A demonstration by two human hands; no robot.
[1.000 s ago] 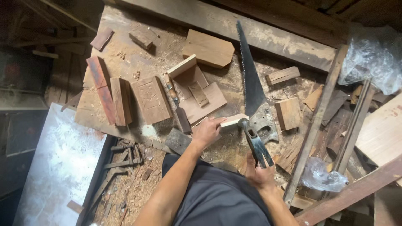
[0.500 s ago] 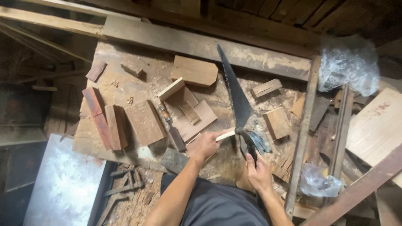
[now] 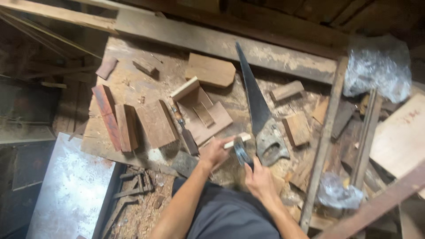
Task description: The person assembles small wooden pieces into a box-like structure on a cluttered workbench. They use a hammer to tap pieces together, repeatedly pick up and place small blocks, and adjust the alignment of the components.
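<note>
Near front edge of dusty wooden desk [image 3: 133, 88], left hand [image 3: 215, 150] clamped on pale wooden stick [image 3: 237, 140], right hand [image 3: 259, 177] gripping dark metal hammer [image 3: 241, 152]; risk of striking fingers [image 3: 221, 144], being so close.

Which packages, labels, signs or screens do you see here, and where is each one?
No labels, signs or screens show.
Crumpled clear plastic bag: top right, beyond the bench, greyish and shiny.
Smaller clear plastic bag: lower right, among wooden strips, crumpled, contents unclear.
</note>
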